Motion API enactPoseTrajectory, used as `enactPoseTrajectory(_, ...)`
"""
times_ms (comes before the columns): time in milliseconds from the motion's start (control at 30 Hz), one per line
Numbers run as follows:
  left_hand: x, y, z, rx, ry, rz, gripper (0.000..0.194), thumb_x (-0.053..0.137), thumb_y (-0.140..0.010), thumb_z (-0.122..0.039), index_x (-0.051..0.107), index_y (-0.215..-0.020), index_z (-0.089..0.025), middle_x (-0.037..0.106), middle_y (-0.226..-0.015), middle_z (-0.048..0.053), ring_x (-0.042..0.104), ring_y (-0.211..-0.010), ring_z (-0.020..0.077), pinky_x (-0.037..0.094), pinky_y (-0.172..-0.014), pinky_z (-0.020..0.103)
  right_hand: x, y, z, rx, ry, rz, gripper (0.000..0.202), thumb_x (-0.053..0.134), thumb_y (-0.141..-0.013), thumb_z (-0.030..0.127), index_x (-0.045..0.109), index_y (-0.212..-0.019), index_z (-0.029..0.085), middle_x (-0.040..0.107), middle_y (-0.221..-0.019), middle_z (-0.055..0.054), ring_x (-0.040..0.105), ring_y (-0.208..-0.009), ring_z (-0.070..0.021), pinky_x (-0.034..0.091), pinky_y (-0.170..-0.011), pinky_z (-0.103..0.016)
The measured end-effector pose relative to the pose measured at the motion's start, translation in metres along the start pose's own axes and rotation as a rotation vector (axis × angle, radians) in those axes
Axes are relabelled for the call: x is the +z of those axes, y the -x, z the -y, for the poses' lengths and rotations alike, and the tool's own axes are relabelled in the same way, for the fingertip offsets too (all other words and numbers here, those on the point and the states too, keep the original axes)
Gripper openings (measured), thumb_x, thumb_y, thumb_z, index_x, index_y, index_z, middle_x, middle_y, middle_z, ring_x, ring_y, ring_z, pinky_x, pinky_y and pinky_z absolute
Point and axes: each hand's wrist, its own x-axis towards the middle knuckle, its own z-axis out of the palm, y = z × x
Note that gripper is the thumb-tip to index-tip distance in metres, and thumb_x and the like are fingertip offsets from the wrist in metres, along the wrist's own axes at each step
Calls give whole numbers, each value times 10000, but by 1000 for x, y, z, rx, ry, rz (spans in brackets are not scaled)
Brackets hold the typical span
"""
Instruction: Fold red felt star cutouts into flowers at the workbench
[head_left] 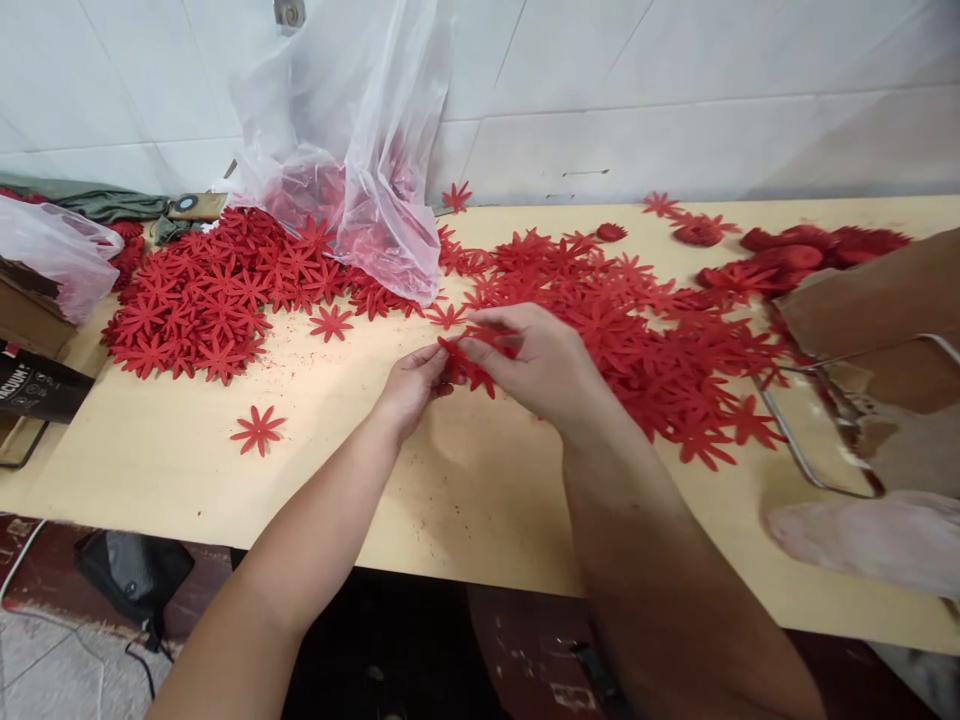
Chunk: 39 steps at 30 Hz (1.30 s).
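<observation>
Between my two hands, above the middle of the table, is a red flower-shaped cutout (480,377) with narrow petals. My left hand (415,388) pinches its left edge between thumb and fingers. From the other side my right hand (534,360) grips it, thumb against the near face; its fingertips are partly hidden. Whether one cutout or several are held, I cannot tell. Close behind my right hand spreads a loose heap of the same red cutouts (645,340). A denser pile (202,290) lies to the left, and a single cutout (258,430) rests flat nearer the front.
A translucent plastic bag (390,200) hangs by the wall over the left pile. Red stacked bundles (802,255) lie at the back right. Brown cardboard (885,310) and a metal wire frame (817,470) stand at the right. A black box (41,385) sits at the left edge.
</observation>
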Motion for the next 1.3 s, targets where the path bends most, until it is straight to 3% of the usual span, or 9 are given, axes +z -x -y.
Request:
enactPoseTrajectory(167,1,0,0,-30,-15,-14,198,573,-812,-318,603,-714,-149,563,-559,-24,512,-519,65,358,-585,211,15,3,-8,141,-103,46,127,609,-726,220,665,-835,187,647,-857,-74,628,-758,-204,539,-716,-401)
enactPoseTrajectory(433,4,2,-1,-39,-35,-10,182,612,-796,-321,637,-744,-149,611,-630,-7,550,-588,85,386,-658,238,17,9,-16,102,-268,32,124,599,-721,267,632,-816,194,632,-873,-66,605,-799,-193,518,-758,-386)
enactPoseTrajectory(567,6,3,-3,-60,-51,-41,262,569,-821,-392,658,-823,-146,652,-735,27,557,-608,95,391,-675,255,18,9,-19,141,-319,-71,77,577,-748,278,553,-761,206,598,-740,-25,569,-672,-155,496,-666,-331)
enactPoseTrajectory(767,10,7,-5,6,-136,-22,210,641,-773,-308,665,-927,-168,634,-790,11,533,-632,72,384,-649,232,23,9,-17,180,-355,-227,95,560,-750,241,470,-773,221,536,-668,5,518,-581,-128,441,-543,-276)
enactPoseTrajectory(1033,14,9,-5,80,-187,-77,144,668,-741,-240,673,-875,-187,609,-744,-19,505,-657,72,361,-620,208,29,12,-15,157,-377,-118,175,571,-788,330,451,-850,218,539,-668,17,518,-563,-112,440,-522,-263)
enactPoseTrajectory(1167,13,9,-7,113,-180,-120,115,643,-763,-247,688,-854,-194,615,-745,-20,490,-642,66,357,-623,212,29,12,-15,133,-381,-111,121,549,-798,284,469,-852,211,538,-687,17,528,-594,-113,452,-574,-275)
enactPoseTrajectory(1300,10,7,-9,139,-146,-140,81,649,-749,-194,681,-823,-190,617,-745,-30,484,-622,54,358,-617,207,28,14,-11,94,-397,-59,179,531,-794,253,547,-962,192,461,-614,50,448,-528,-96,383,-514,-252)
